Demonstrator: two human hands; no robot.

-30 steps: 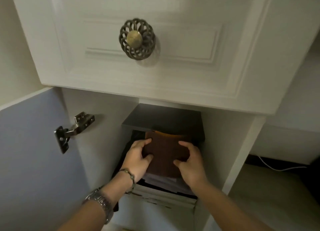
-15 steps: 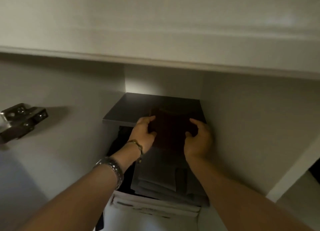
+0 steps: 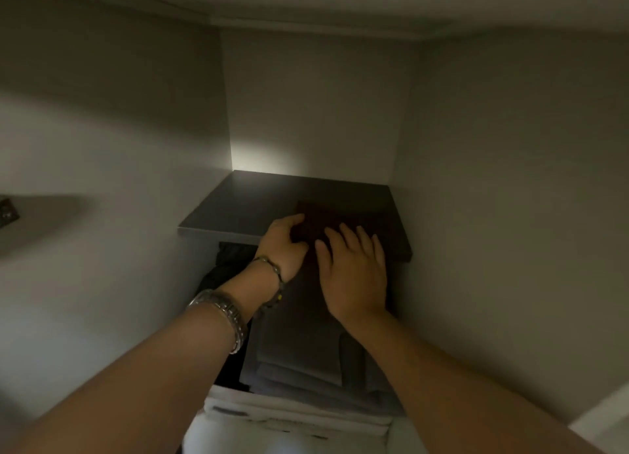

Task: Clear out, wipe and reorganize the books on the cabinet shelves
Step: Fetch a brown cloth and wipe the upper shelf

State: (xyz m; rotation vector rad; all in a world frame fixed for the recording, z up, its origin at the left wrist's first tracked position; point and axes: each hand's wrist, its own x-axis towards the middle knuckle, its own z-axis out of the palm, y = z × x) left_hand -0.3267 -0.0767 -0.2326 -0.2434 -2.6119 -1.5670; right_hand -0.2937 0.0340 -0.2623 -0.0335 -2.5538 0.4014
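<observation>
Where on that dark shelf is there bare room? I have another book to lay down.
Free: the shelf left of the brown book, from the left wall to the back wall. Crowded: the right front, where the left hand grips the book and the right hand lies on it; stacked items fill the space below.

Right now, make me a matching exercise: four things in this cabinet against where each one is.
Things:
1. book
2. watch
3. left hand
4. right hand

Places:
A. on the left forearm
B. flat on the dark shelf, right side
C. fingers spread on the book's near part
D. at the book's left edge

Pairs: 1-B, 2-A, 3-D, 4-C
</observation>
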